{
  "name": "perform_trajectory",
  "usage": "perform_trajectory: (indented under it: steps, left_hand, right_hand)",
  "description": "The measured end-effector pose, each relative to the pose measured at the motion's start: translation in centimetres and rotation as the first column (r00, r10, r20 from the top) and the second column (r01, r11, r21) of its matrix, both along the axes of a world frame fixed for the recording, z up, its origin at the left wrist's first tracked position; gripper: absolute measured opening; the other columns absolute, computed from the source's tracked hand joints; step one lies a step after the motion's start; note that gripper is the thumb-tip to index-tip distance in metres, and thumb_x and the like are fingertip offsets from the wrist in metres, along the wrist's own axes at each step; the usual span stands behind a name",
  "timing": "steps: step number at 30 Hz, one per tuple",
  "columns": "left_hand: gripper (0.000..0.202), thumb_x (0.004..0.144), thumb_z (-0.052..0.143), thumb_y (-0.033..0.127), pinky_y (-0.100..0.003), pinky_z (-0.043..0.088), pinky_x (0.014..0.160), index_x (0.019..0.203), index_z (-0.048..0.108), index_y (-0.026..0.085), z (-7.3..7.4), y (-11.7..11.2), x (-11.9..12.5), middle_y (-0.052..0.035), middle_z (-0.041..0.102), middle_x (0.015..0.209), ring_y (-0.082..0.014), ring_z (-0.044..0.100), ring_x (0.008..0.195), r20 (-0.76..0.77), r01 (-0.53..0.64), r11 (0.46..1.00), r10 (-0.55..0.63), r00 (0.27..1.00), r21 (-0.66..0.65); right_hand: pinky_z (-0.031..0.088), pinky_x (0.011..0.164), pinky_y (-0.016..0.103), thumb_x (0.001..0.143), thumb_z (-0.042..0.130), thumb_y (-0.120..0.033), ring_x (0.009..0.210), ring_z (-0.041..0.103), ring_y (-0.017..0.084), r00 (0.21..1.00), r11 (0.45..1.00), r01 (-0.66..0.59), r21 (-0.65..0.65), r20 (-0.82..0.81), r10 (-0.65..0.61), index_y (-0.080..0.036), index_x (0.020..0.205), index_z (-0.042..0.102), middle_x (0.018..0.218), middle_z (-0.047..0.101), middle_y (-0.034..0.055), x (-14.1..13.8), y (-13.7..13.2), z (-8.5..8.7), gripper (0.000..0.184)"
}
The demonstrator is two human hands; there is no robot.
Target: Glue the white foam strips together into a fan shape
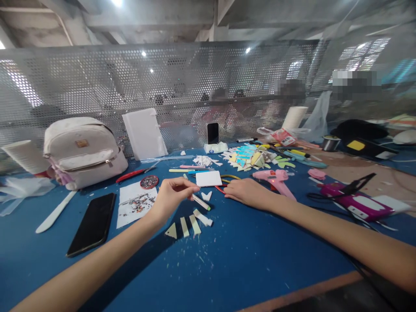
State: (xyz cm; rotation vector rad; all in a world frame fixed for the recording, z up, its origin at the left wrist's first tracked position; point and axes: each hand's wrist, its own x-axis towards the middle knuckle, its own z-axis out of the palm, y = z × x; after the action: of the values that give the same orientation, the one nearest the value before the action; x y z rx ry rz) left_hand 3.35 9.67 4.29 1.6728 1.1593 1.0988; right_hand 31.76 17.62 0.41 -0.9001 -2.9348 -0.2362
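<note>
My left hand (173, 195) pinches a slim white marker pen (202, 203) with a green end, tilted over the table. Palm down, my right hand (247, 193) rests with fingers bent beside a red tool handle (220, 189); whatever lies under its fingertips is hidden. A white rectangular block (208, 178) is between my hands. Just below it is a small white V-shaped piece (206, 196). Nearer me lie a pale pointed piece with a dark dot (171, 232), two pale strips (184, 227) and a notched white piece (203, 217).
To the left are a black phone (92, 223), paper with dark bits (130, 214), a white knife (55, 212) and a backpack (86, 151). Behind my right hand are a pink glue gun (276, 180) and a scrap pile (251, 157). A magenta power strip (354, 201) lies right, with cables.
</note>
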Motion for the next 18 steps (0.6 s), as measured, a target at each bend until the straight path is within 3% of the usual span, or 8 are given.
perform_trajectory:
  steps: [13, 18]
  left_hand:
    - [0.018, 0.093, 0.067, 0.029, -0.030, 0.056, 0.071, 0.083, 0.066, 0.014, -0.02, 0.01, -0.07, 0.0025, 0.064, 0.074, -0.0116, 0.063, 0.068, -0.002, -0.006, 1.000, 0.006, 1.000, 0.002]
    - [0.018, 0.093, 0.067, 0.029, -0.030, 0.056, 0.070, 0.083, 0.066, 0.013, -0.07, -0.01, -0.40, 0.0022, 0.065, 0.075, -0.0112, 0.063, 0.067, 0.005, -0.003, 1.000, 0.003, 1.000, 0.001]
  right_hand:
    - [0.039, 0.066, 0.029, 0.106, 0.031, -0.035, 0.076, 0.062, 0.021, 0.995, 0.995, 0.039, -0.093, -0.090, -0.048, -0.019, 0.085, 0.062, 0.084, 0.068, 0.0080, -0.47, -0.19, 0.64, 0.041]
    - [0.042, 0.069, 0.029, 0.105, 0.030, -0.032, 0.080, 0.064, 0.022, 0.989, 0.992, 0.053, -0.110, -0.135, -0.068, -0.019, 0.100, 0.064, 0.093, 0.069, 0.0097, -0.17, -0.12, 0.90, 0.036]
